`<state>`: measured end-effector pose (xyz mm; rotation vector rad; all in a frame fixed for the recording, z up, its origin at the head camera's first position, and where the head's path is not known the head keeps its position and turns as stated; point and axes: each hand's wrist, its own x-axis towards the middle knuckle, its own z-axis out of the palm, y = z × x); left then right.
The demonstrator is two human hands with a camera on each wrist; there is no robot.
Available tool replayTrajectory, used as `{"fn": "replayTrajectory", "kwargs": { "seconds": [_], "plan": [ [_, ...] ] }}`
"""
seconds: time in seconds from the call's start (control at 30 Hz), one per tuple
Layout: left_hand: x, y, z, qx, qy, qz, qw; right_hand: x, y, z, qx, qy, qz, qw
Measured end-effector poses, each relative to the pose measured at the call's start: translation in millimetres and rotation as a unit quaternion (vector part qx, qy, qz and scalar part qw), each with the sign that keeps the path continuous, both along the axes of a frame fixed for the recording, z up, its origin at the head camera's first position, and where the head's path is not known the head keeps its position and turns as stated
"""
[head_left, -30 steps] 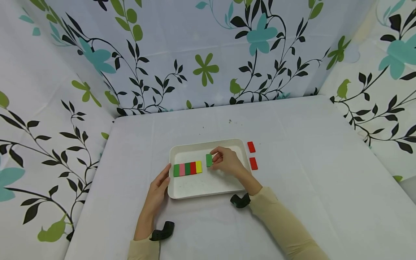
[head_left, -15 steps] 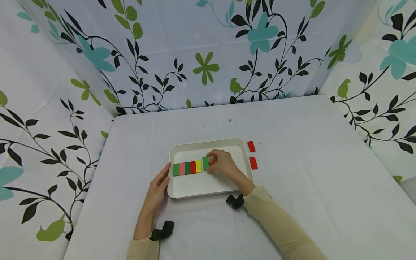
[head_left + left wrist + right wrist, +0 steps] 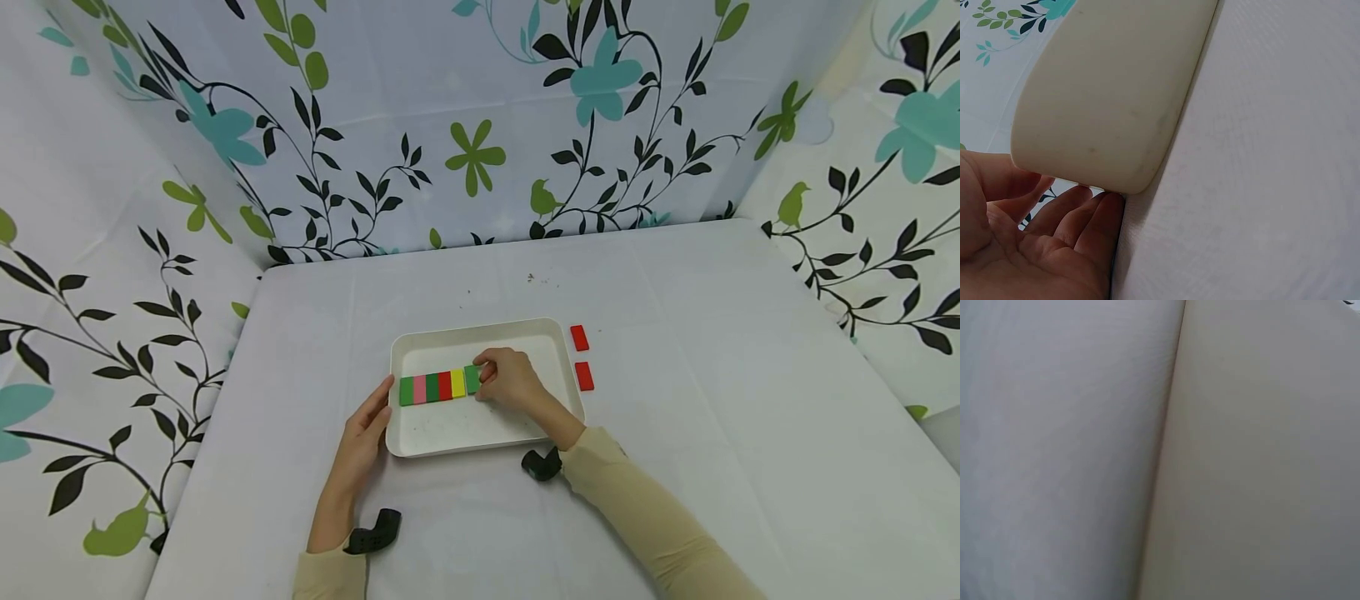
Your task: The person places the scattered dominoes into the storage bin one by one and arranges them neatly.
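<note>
Toward the middle of the white tray (image 3: 465, 433), my right hand (image 3: 513, 383) pinches a green tile (image 3: 472, 380) between thumb and fingers. That tile is at the right end of a row, beside a yellow tile (image 3: 458, 383). Leftward from there come a red tile (image 3: 446, 386), a dark green tile (image 3: 432, 388), a pink tile (image 3: 420, 390) and another green tile (image 3: 407, 392). My left hand (image 3: 363, 437) rests its fingertips against the tray's left end; in the left wrist view its fingers (image 3: 1094, 225) touch the outer wall. The right wrist view shows tray wall but no hand.
Just right of the tray, two red tiles lie on the white cloth, a far one (image 3: 579, 337) and a near one (image 3: 584, 376). Black wrist devices (image 3: 375, 532) sit at both wrists. Patterned curtains (image 3: 480, 125) hang behind and at both sides.
My right hand has moved left with the green tile, bringing it up beside the yellow one and narrowing the gap. My left hand and the tray have stayed in place.
</note>
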<state>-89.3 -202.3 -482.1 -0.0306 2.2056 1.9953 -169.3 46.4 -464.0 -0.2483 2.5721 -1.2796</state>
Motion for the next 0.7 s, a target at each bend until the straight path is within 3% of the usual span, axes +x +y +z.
{"fn": "replayTrajectory", "kwargs": {
  "seconds": [0.7],
  "plan": [
    [-1.2,0.3,0.0,0.001,0.005,-0.002,1.0000,1.6,-2.4,2.6,0.009,0.006,0.016,0.9998]
  ]
}}
